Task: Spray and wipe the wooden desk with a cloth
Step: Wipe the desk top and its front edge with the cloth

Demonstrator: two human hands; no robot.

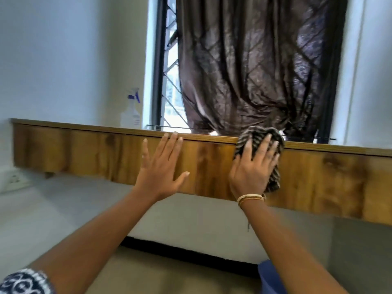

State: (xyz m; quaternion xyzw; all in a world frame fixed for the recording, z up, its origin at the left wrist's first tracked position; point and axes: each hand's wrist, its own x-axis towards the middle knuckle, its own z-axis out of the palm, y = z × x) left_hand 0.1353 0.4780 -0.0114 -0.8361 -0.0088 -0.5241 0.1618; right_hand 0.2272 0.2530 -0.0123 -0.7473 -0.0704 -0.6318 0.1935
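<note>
— Wooden desk (89, 149) front fills my view. Where's the cloth?

— Striped cloth (259, 145) sits at about two o'clock from centre, pressed flat against the desk's front panel under my right hand (252, 168), fingers straight and spread, none curled round it.

— And my left hand (159, 164)?

— Open, at nine o'clock of the right one, palm flat on the panel, fingertips at the top edge.

— Spray bottle (132, 112)?

— On the desk top at ten o'clock, beside the window, well apart from both hands.

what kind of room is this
Probably a room in a home or small office: a wall-mounted wooden desk below a barred window, a knotted brown curtain, and a wall socket.
</note>
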